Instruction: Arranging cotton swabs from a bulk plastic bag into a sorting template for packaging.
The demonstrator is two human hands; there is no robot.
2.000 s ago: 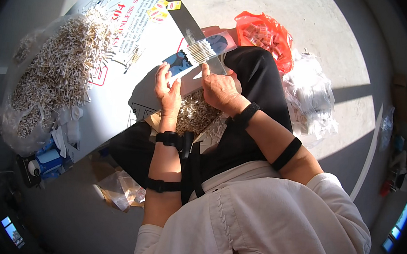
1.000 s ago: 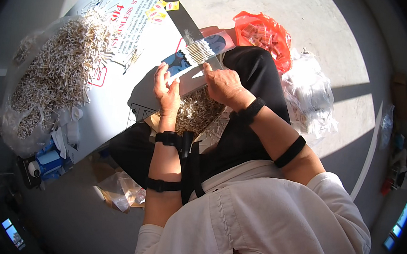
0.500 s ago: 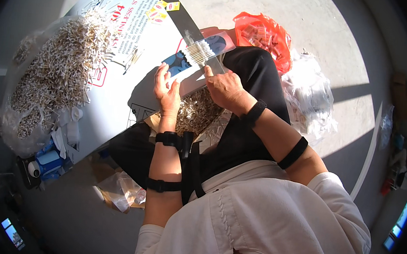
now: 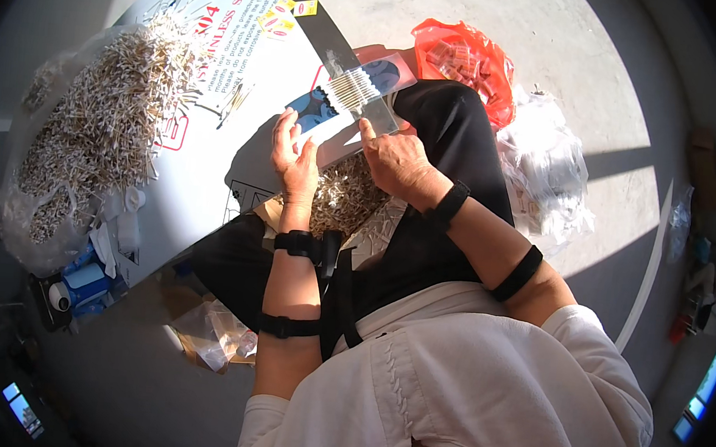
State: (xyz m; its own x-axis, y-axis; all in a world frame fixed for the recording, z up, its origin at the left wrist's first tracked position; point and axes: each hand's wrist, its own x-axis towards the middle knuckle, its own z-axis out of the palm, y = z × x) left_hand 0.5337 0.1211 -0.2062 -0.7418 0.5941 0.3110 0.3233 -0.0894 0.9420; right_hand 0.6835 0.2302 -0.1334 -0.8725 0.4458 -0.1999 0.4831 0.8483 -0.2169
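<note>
A row of cotton swabs (image 4: 350,89) lies side by side across a blue-and-white printed card (image 4: 313,111) at the table's right edge. My right hand (image 4: 396,156) grips a greyish, see-through flat plate (image 4: 380,116) whose far edge meets the near ends of the swabs. The index finger lies along the plate. My left hand (image 4: 297,160) is just left of the card's near end, fingers stretched upward, thumb apart, nothing seen in its palm. Below both hands, a pile of loose swabs (image 4: 344,192) sits in an open container on my lap.
A large clear bag of swabs (image 4: 111,121) covers the left of the steel-sheeted table (image 4: 212,138). Small yellow boxes (image 4: 278,16) lie at its far edge. On the right stand a red bag (image 4: 466,63) of small packs and a white plastic bundle (image 4: 546,168).
My right hand and the plate have shifted very slightly, showing more of the plate below the swabs. My left hand stays nearly still.
</note>
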